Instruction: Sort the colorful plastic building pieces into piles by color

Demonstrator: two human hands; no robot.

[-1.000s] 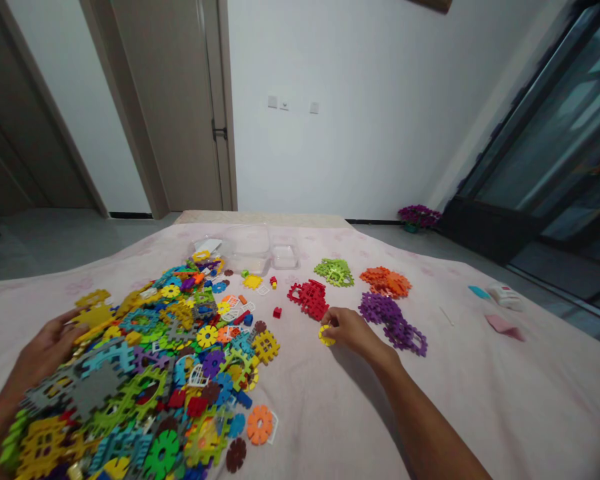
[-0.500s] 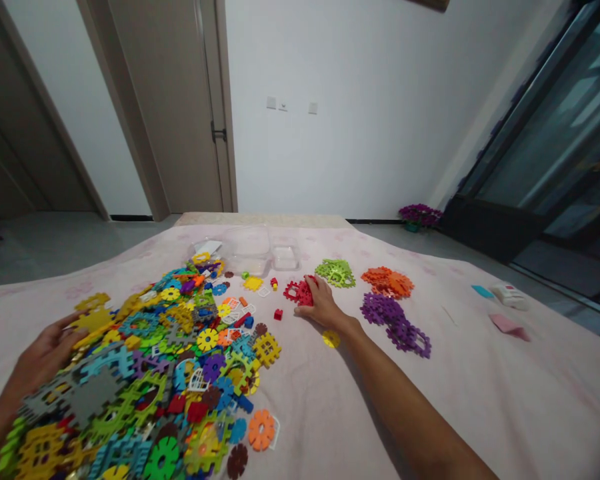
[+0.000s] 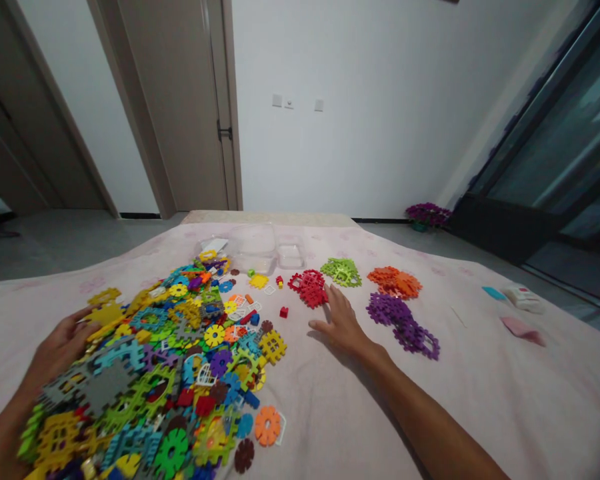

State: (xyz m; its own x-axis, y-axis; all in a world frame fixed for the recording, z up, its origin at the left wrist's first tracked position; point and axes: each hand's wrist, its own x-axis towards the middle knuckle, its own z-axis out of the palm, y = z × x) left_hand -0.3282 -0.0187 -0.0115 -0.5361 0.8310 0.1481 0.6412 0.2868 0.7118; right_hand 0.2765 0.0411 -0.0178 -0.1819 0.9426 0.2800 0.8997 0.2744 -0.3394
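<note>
My left hand (image 3: 65, 340) is at the left edge of a large mixed heap of plastic building pieces (image 3: 180, 327). Its fingers and thumb close on a yellow notched plate (image 3: 105, 313); some of the grip is hidden. Fingers apart and holding nothing, my right hand (image 3: 341, 319) hovers low over the cloth. Its fingertips are right by a small pile of red notched plates (image 3: 310, 288). A small red brick (image 3: 284, 312) lies left of that hand. Just behind it is a light green pile (image 3: 341, 271).
Right of the hand lie an orange pile (image 3: 395, 282) and a purple pile (image 3: 403, 323). Clear plastic containers (image 3: 291, 252) stand at the back of the pink cloth (image 3: 340, 427). A white packet (image 3: 523, 299) and a pink piece (image 3: 523, 329) are far right.
My right hand has let go of the red plates and drawn back to the right, fingers opening. The red pile now shows fully. The left hand stays by the yellow plate; the view shifted slightly.
</note>
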